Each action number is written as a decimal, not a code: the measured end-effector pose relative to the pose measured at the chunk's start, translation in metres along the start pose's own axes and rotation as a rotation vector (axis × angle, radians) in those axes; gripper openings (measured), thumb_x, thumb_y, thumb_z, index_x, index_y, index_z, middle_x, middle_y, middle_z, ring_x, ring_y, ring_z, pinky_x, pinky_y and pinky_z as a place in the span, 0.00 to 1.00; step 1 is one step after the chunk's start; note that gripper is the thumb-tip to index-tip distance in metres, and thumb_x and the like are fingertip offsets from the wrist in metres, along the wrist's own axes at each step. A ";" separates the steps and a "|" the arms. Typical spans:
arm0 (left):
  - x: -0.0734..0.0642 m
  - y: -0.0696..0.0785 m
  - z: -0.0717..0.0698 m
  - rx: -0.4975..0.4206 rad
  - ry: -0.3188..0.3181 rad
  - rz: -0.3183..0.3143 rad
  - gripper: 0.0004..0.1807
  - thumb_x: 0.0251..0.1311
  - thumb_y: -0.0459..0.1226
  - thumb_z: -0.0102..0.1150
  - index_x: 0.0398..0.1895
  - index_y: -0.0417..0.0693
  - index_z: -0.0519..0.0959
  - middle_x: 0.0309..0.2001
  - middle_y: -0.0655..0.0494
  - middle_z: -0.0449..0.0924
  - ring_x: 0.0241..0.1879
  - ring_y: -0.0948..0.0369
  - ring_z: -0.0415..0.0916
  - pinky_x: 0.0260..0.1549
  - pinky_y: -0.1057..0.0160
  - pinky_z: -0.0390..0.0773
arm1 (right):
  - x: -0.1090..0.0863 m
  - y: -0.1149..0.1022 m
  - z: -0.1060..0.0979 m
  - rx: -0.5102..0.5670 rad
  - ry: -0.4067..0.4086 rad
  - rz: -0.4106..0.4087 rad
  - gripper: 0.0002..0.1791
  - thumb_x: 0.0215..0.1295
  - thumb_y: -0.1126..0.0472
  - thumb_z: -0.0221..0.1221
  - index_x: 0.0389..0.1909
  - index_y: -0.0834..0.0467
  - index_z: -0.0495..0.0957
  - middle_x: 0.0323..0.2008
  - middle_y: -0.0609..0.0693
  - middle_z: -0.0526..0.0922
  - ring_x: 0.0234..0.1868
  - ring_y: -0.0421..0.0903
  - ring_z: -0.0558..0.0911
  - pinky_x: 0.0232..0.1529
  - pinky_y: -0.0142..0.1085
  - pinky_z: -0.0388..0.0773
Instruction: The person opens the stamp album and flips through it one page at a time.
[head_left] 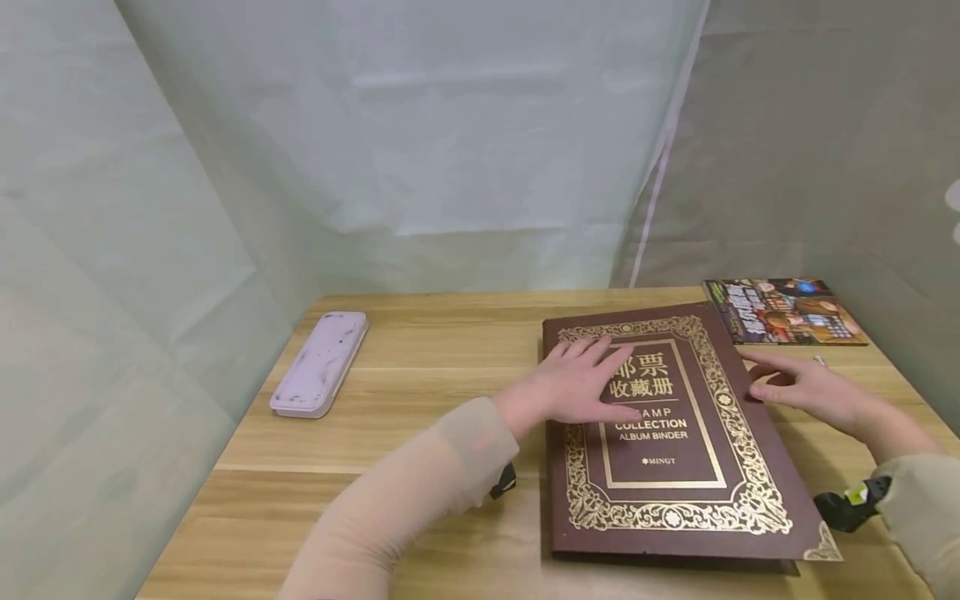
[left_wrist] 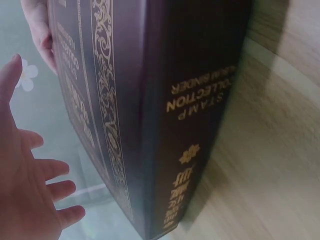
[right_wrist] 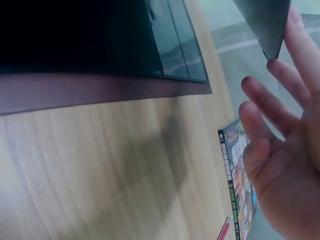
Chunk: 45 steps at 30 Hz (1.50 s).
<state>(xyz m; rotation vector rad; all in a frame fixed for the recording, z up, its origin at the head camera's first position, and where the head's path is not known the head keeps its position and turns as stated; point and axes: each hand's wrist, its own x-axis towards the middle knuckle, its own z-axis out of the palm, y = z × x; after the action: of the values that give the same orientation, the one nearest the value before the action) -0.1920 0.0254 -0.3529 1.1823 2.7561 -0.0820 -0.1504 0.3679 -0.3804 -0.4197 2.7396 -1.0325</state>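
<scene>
A dark red stamp album (head_left: 738,533) with gold ornament lies on the right of the table, its front cover tilted up along the right side. My right hand (head_left: 813,396) holds the right edge of that cover; from the right wrist, fingertips (right_wrist: 274,67) meet the raised corner, with dark pages (right_wrist: 100,40) below. Over the cover, my left hand (head_left: 573,383) spreads its fingers. In the left wrist view this hand (left_wrist: 30,185) appears apart from the cover, and the album's spine (left_wrist: 192,110) faces the camera.
A whitish oblong case (head_left: 318,367) lies at the table's left. A colourful comic-style book (head_left: 787,312) sits at the back right, partly behind the album. Near it is the end of a red pencil-like stick (right_wrist: 225,229). Pale cloth walls (head_left: 465,150) enclose the table.
</scene>
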 end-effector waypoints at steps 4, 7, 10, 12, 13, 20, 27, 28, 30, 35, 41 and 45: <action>0.003 0.002 0.000 -0.012 0.000 0.002 0.53 0.49 0.77 0.26 0.74 0.64 0.31 0.74 0.53 0.36 0.72 0.52 0.39 0.66 0.48 0.44 | 0.000 -0.003 -0.003 -0.032 0.043 -0.023 0.32 0.69 0.58 0.53 0.69 0.65 0.56 0.52 0.66 0.73 0.44 0.29 0.74 0.38 0.33 0.74; 0.005 0.004 0.000 -0.033 0.002 0.008 0.53 0.49 0.77 0.28 0.74 0.64 0.32 0.74 0.53 0.36 0.72 0.52 0.39 0.66 0.48 0.43 | -0.001 -0.006 -0.005 -0.029 0.057 -0.022 0.31 0.69 0.58 0.52 0.69 0.64 0.56 0.55 0.68 0.71 0.44 0.28 0.73 0.37 0.34 0.74; 0.007 0.004 0.001 -0.051 0.002 0.010 0.54 0.48 0.77 0.29 0.74 0.64 0.31 0.74 0.53 0.37 0.72 0.53 0.38 0.66 0.49 0.43 | -0.001 -0.010 -0.007 0.005 0.059 -0.006 0.32 0.70 0.58 0.51 0.71 0.62 0.54 0.58 0.69 0.68 0.44 0.25 0.71 0.38 0.33 0.73; 0.007 0.003 0.001 -0.062 0.010 0.009 0.55 0.47 0.78 0.30 0.74 0.64 0.31 0.74 0.53 0.37 0.72 0.53 0.39 0.66 0.49 0.44 | 0.000 -0.013 -0.008 0.023 0.075 -0.001 0.31 0.70 0.58 0.51 0.71 0.60 0.54 0.59 0.68 0.68 0.45 0.23 0.70 0.38 0.32 0.73; 0.007 0.003 0.001 -0.067 0.017 0.007 0.56 0.46 0.78 0.31 0.74 0.64 0.30 0.74 0.53 0.37 0.72 0.53 0.39 0.66 0.49 0.44 | 0.000 -0.015 -0.009 0.037 0.081 0.002 0.31 0.71 0.58 0.50 0.71 0.59 0.54 0.59 0.68 0.68 0.45 0.23 0.69 0.39 0.31 0.72; 0.004 -0.001 -0.004 -0.120 0.058 -0.004 0.56 0.47 0.77 0.34 0.74 0.64 0.30 0.74 0.54 0.38 0.71 0.52 0.41 0.65 0.48 0.47 | 0.005 -0.031 -0.012 0.217 0.122 -0.082 0.30 0.71 0.64 0.48 0.72 0.52 0.54 0.52 0.33 0.67 0.45 0.29 0.74 0.41 0.22 0.69; 0.001 -0.004 -0.015 -0.164 0.075 -0.002 0.55 0.49 0.76 0.36 0.74 0.64 0.31 0.74 0.54 0.39 0.71 0.51 0.43 0.65 0.48 0.48 | 0.013 -0.047 -0.013 0.368 0.141 -0.148 0.29 0.71 0.67 0.46 0.71 0.46 0.58 0.53 0.33 0.67 0.42 0.36 0.78 0.42 0.24 0.71; 0.001 -0.004 -0.016 -0.164 0.081 -0.003 0.55 0.49 0.76 0.36 0.74 0.64 0.31 0.74 0.54 0.40 0.71 0.51 0.43 0.65 0.48 0.48 | 0.014 -0.049 -0.014 0.404 0.136 -0.160 0.29 0.71 0.67 0.46 0.70 0.46 0.59 0.53 0.34 0.69 0.42 0.36 0.78 0.42 0.24 0.71; 0.001 -0.004 -0.018 -0.168 0.091 -0.003 0.55 0.49 0.75 0.36 0.74 0.64 0.31 0.74 0.55 0.40 0.71 0.51 0.43 0.65 0.48 0.48 | 0.016 -0.053 -0.015 0.491 0.121 -0.199 0.28 0.71 0.69 0.45 0.69 0.46 0.61 0.53 0.37 0.71 0.42 0.37 0.78 0.43 0.25 0.71; -0.001 -0.003 -0.022 -0.197 0.089 -0.011 0.54 0.48 0.76 0.36 0.74 0.66 0.30 0.74 0.57 0.40 0.71 0.52 0.43 0.65 0.49 0.48 | 0.021 -0.066 -0.017 0.630 0.082 -0.289 0.26 0.70 0.71 0.45 0.66 0.48 0.65 0.52 0.42 0.74 0.43 0.39 0.78 0.44 0.26 0.72; -0.003 -0.004 -0.024 -0.216 0.114 -0.016 0.55 0.49 0.75 0.39 0.74 0.66 0.31 0.74 0.58 0.41 0.70 0.53 0.45 0.64 0.50 0.49 | 0.028 -0.083 -0.016 0.631 0.079 -0.335 0.26 0.71 0.69 0.45 0.69 0.53 0.62 0.56 0.45 0.71 0.48 0.40 0.76 0.45 0.28 0.72; -0.005 -0.005 -0.030 -0.239 0.135 -0.016 0.54 0.50 0.74 0.40 0.74 0.66 0.32 0.73 0.57 0.44 0.70 0.53 0.47 0.64 0.50 0.51 | 0.035 -0.097 -0.018 0.646 0.066 -0.350 0.25 0.71 0.69 0.46 0.68 0.56 0.62 0.55 0.48 0.73 0.48 0.42 0.77 0.43 0.31 0.74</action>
<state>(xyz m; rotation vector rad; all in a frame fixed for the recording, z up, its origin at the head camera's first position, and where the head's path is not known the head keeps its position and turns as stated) -0.1958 0.0213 -0.3224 1.1405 2.7895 0.3279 -0.1691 0.2979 -0.3050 -0.7639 2.2336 -1.9469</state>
